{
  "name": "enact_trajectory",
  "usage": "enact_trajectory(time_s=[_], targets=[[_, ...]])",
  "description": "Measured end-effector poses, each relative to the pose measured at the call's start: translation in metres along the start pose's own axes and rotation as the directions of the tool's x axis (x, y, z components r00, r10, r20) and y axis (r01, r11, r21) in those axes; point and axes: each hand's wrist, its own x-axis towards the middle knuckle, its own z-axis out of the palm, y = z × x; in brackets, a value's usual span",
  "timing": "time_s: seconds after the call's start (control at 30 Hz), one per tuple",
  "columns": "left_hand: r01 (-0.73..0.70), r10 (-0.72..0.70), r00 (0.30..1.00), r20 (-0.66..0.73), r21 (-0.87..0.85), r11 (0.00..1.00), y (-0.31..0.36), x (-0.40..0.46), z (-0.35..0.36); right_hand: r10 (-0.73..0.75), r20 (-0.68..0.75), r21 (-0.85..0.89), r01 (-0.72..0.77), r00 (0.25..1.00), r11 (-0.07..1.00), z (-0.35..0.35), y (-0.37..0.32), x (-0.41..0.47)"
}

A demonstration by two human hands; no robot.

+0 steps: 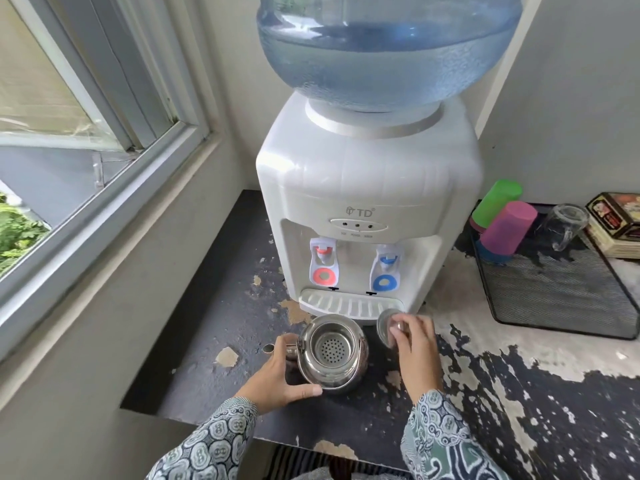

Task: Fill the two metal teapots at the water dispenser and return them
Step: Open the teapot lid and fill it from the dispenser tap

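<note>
A metal teapot stood uncovered on the worn dark worktop, just in front of the water dispenser and its drip tray, with the perforated strainer basket showing in its mouth. The left hand was curled against the pot's near side, thumb along the base, apparently steadying it. The right hand pinched the lid by its knob and held it off to the right, tilted on edge, probably to keep the opening free for filling. The pot was not yet under either tap; the blue tap sat nearest the lid. Only one teapot was in view, and its spout and handle were largely hidden behind the left hand.
</note>
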Motion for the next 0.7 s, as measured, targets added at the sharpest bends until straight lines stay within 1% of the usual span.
enact_trajectory(time_s=[0.03, 0.1, 0.17, 0.23, 0.27, 0.37, 0.6, 0.7], targets=[[0.001, -0.001, 1.000, 0.009, -0.054, 0.999, 0.002, 0.000, 0.001, -0.053, -0.029, 0.054, 0.054, 0.998, 0.997, -0.001, -0.011, 0.005], [0.016, -0.019, 1.000, -0.020, -0.145, 0.989, 0.007, 0.001, 0.003, -0.175, -0.005, 0.076, 0.175, 0.985, 0.982, 0.001, -0.037, 0.009], [0.042, -0.057, 0.996, -0.070, -0.197, 0.979, 0.014, 0.001, 0.005, -0.321, 0.039, 0.007, 0.321, 0.946, 0.947, 0.010, -0.058, 0.007], [0.057, -0.080, 0.992, -0.096, -0.228, 0.972, 0.021, 0.000, 0.006, -0.456, 0.100, -0.075, 0.464, 0.884, 0.883, 0.021, -0.068, 0.002], [0.065, -0.090, 0.991, -0.099, -0.234, 0.970, 0.022, -0.001, 0.006, -0.500, 0.140, -0.107, 0.515, 0.855, 0.850, 0.027, -0.069, -0.001], [0.073, -0.102, 0.988, -0.117, -0.234, 0.970, 0.020, 0.000, 0.007, -0.541, 0.241, -0.167, 0.584, 0.805, 0.794, 0.040, -0.061, -0.008], [0.120, -0.176, 0.970, -0.167, -0.302, 0.946, 0.020, 0.004, 0.012, -0.495, 0.315, -0.181, 0.563, 0.810, 0.806, 0.041, -0.052, -0.013], [0.146, -0.204, 0.964, -0.168, -0.302, 0.942, 0.023, 0.005, 0.013, -0.488, 0.337, -0.147, 0.557, 0.805, 0.817, 0.043, -0.049, -0.012]])
